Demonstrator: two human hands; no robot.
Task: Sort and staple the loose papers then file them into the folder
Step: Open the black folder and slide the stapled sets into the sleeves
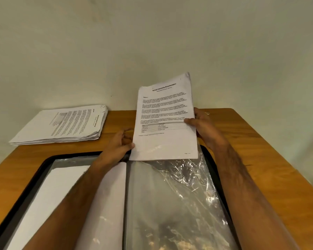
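You're holding papers (165,121) headed "Sample Internship Documentation", white, printed, table near bottom; left hand (118,144) and right hand (204,127) fingers both pinching edges above open folder (170,195).

Both bare forearms are reaching up from the bottom of the frame toward its centre. The left hand (118,144) is pinching with thumb forward at centre-left; the right hand (202,126) is gripping at centre-right, thumb stretched leftward.
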